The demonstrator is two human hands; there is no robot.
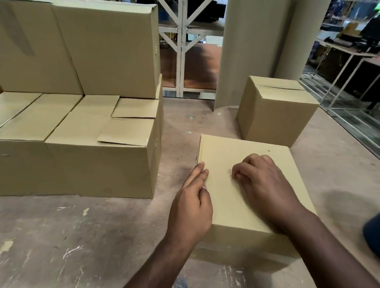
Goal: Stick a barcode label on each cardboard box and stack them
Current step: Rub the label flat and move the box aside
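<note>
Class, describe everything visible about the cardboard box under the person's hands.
The plain tan cardboard box under the hands sits on the scuffed concrete floor, its smooth top face showing no label or flaps. The left hand touches its left top edge with straight fingers; the right hand rests on top, fingers curled. It stands apart from the other boxes.

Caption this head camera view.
Two bare hands, left and right, rest on a plain brown cardboard box beside stacked cartons.

head view looks down (close)
</note>
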